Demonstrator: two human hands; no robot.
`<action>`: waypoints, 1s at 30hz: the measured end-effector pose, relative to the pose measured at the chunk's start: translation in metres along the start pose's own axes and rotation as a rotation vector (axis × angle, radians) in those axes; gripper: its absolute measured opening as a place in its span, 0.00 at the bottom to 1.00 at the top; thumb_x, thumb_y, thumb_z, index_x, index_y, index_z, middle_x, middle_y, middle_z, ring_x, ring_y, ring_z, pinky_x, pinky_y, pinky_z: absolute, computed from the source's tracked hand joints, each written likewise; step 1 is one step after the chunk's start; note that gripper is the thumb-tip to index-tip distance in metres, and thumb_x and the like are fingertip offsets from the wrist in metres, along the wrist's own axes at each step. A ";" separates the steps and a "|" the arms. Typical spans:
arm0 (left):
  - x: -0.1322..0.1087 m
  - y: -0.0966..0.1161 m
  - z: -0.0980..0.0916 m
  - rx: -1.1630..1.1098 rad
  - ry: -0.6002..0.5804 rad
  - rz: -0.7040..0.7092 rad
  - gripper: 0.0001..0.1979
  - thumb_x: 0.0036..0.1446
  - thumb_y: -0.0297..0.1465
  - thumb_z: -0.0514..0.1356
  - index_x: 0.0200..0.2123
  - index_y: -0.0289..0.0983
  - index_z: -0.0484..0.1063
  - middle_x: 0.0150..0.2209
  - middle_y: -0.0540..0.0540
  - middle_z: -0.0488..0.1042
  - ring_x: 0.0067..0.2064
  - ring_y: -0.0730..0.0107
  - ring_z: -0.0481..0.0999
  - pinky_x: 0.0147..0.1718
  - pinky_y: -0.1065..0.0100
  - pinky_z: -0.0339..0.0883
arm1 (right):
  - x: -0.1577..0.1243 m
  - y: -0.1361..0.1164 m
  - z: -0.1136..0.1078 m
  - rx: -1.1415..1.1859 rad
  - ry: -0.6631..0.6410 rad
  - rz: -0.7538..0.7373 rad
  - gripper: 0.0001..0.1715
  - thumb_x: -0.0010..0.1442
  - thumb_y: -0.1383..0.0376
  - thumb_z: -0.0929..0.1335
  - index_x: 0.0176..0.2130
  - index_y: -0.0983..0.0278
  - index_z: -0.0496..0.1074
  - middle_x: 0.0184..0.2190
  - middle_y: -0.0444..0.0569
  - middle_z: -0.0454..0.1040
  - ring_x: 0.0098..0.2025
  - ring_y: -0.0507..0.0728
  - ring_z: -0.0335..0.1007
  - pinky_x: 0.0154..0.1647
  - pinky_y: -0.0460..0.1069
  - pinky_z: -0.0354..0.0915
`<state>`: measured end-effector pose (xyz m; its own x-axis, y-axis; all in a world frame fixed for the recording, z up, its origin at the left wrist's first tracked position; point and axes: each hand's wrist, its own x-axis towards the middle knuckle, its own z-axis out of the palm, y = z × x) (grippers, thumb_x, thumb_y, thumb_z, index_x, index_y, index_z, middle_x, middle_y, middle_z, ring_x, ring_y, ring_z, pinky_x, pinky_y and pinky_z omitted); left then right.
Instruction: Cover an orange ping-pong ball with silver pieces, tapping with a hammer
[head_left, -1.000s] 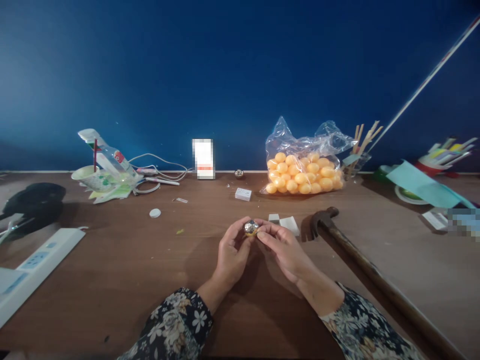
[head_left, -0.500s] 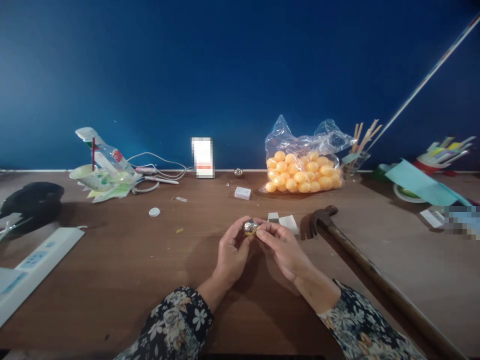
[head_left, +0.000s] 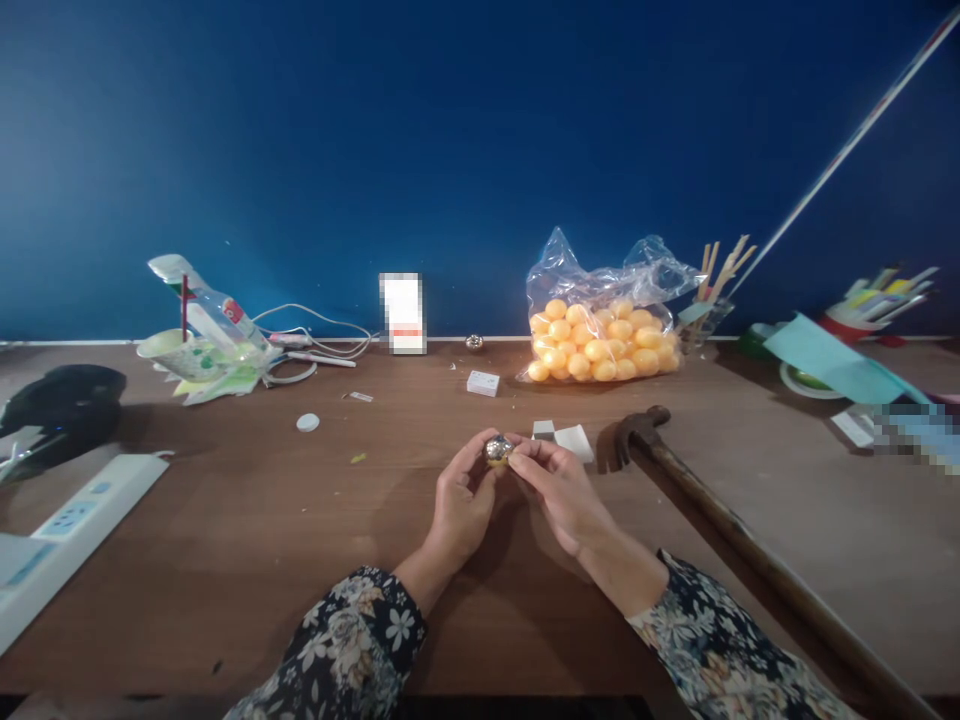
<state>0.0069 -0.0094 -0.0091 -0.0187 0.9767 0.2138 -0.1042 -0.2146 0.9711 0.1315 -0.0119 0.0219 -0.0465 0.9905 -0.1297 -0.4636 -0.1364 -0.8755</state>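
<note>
A small ball [head_left: 497, 449], shiny silver on top with yellow along its lower edge, is pinched between both hands above the table. My left hand [head_left: 463, 497] grips it from the left with thumb and fingers. On the other side, the thumb and fingers of my right hand [head_left: 559, 490] press against it. Just behind the right fingers lie a small grey-and-white block [head_left: 544, 431] and a white piece [head_left: 574, 443]. To the right of that hand rests a claw hammer [head_left: 705, 500] with a wooden handle.
A clear bag [head_left: 600, 345] of yellow balls stands at the back. Another shiny silver piece [head_left: 474, 342] sits by the wall, behind a small white box [head_left: 483, 383]. A white cap [head_left: 307, 422] lies left of centre. At far left is a power strip [head_left: 75, 530].
The view has shifted very slightly. Both hands keep their hold on the ball in nearly the same place.
</note>
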 end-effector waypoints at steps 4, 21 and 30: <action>0.000 0.001 0.000 0.014 0.010 -0.002 0.19 0.51 0.27 0.61 0.48 0.37 0.71 0.49 0.42 0.76 0.52 0.60 0.75 0.54 0.59 0.67 | 0.001 0.001 0.000 -0.005 0.013 0.000 0.13 0.41 0.61 0.77 0.23 0.63 0.72 0.37 0.47 0.78 0.41 0.55 0.72 0.47 0.51 0.64; 0.001 0.007 0.000 -0.065 0.002 -0.104 0.24 0.51 0.33 0.65 0.52 0.38 0.70 0.53 0.42 0.73 0.55 0.59 0.72 0.56 0.60 0.63 | 0.007 0.007 -0.002 0.041 0.048 -0.018 0.15 0.43 0.58 0.76 0.26 0.62 0.71 0.32 0.45 0.78 0.40 0.56 0.73 0.47 0.51 0.65; 0.003 0.004 -0.003 -0.163 0.031 -0.166 0.20 0.50 0.36 0.65 0.46 0.35 0.74 0.47 0.40 0.77 0.49 0.59 0.76 0.53 0.59 0.66 | 0.004 0.014 0.000 -0.009 0.066 -0.085 0.14 0.44 0.59 0.76 0.28 0.61 0.71 0.34 0.45 0.78 0.40 0.56 0.72 0.48 0.52 0.64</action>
<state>0.0039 -0.0074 -0.0049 -0.0181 0.9988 0.0463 -0.2673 -0.0495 0.9623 0.1246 -0.0094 0.0092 0.0507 0.9951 -0.0852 -0.4559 -0.0528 -0.8885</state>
